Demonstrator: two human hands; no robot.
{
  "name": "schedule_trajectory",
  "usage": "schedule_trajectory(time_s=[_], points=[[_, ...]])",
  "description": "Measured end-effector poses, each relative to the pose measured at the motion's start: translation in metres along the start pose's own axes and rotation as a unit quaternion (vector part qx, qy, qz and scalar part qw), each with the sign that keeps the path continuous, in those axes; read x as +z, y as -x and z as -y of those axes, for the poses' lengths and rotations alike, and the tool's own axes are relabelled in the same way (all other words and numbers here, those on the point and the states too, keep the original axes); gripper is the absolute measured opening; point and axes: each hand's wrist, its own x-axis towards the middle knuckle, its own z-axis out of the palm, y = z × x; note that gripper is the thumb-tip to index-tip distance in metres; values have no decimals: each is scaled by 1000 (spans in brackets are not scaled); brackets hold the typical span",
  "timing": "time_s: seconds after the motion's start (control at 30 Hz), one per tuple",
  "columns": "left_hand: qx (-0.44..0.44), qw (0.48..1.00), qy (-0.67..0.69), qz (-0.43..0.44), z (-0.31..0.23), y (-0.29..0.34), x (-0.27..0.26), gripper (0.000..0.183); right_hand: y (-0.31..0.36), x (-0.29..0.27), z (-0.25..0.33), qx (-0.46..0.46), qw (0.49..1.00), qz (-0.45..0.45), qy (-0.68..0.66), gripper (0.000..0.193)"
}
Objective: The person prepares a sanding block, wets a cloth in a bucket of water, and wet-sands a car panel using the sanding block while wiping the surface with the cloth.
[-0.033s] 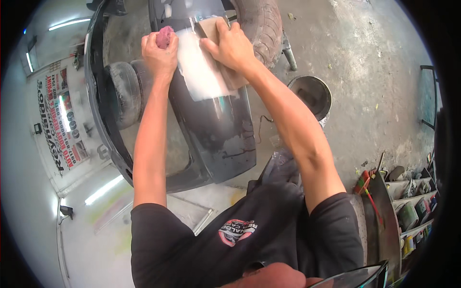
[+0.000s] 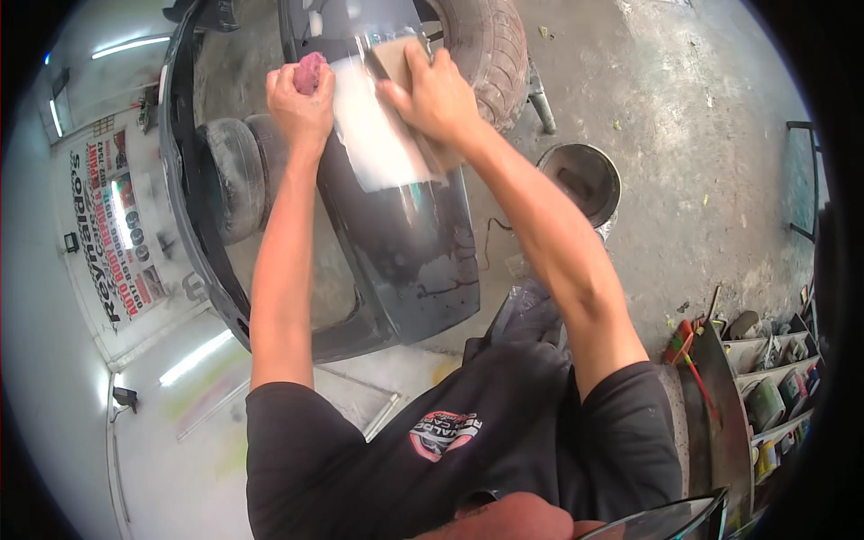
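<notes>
White-patched panel (image 2: 409, 238) above grey floor (image 2: 693, 117)

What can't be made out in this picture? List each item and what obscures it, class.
All in the head view:
Underside of the brown pad: hidden by the pad itself and the right hand.
Lower part of the pink lump: covered by the left hand.
Far part of the large tyre: cut off by the top edge.
Small items on the shelves: too small to identify.
</notes>
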Motion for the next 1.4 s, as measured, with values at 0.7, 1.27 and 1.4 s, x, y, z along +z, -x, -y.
schedule_trajectory(time_s=[0.7,1.27,1.4], points=[[22,999,-2,-31,-2,0,-15,30,79,9,9,-53,998,-15,18,73],[15,1000,-3,4,-9,-6,-4,31,-19,8,-4,18,999,-39,13,70],[-1,1000,-27,6,13,6,-13,32,63,27,-4,-49,998,-40,13,76]])
